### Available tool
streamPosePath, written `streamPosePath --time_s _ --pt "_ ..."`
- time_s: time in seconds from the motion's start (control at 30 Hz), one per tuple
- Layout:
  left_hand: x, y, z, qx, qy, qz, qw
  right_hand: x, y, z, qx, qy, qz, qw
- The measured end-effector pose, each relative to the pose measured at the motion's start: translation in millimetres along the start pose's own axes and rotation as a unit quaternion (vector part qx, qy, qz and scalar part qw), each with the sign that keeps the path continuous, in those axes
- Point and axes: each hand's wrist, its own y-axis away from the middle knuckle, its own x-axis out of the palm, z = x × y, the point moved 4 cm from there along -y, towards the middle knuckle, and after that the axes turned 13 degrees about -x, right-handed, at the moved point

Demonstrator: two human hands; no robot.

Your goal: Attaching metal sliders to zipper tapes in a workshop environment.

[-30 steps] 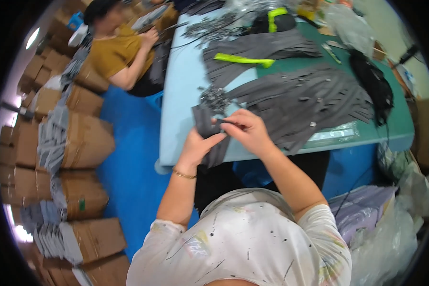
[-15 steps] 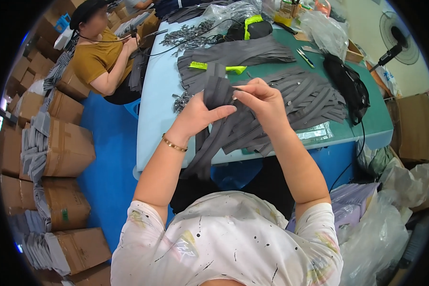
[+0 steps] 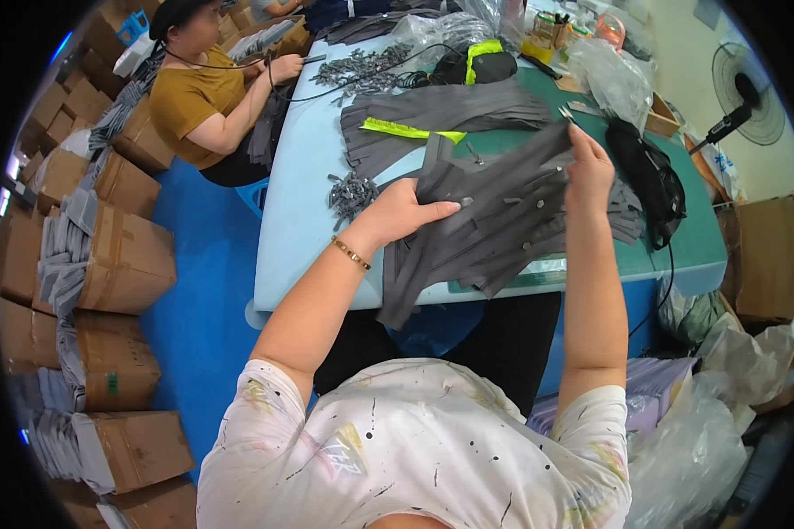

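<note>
My left hand (image 3: 403, 212) grips one end of a bundle of grey fabric strips (image 3: 494, 216) with small metal snaps. My right hand (image 3: 588, 167) is raised at the other end and pinches the top edge of the same strips, which are stretched between both hands above the table (image 3: 295, 220). Loose strip ends hang down over the table's near edge. A small heap of grey metal pieces (image 3: 351, 189) lies just left of my left hand.
More grey strips with neon yellow bands (image 3: 410, 130) lie further back, beside a black bundle (image 3: 648, 181) and clear plastic bags (image 3: 613, 75). A person in a mustard shirt (image 3: 198, 97) sits at the far left corner. Cardboard boxes (image 3: 128, 256) stacked with grey strips line the left.
My right hand has lifted up and to the right, drawing the strips out wide. My left hand stays gripping the other end.
</note>
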Motion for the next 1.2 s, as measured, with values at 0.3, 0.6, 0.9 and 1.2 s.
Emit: streamPosePath --time_s 0.3,0.6,0.9,1.2 --pt "-7 17 26 -0.051 0.119 0.028 0.991 -14 8 23 -0.219 0.259 0.077 0.938" --pt "12 69 46 -0.060 0.144 0.078 0.985 80 177 27 -0.013 0.083 0.402 0.912" --pt "-27 142 116 0.078 0.196 -0.361 0.908 95 243 19 0.041 -0.019 0.424 0.904" --pt "-19 143 116 0.073 0.031 -0.339 0.937 111 252 9 0.087 -0.061 0.406 0.908"
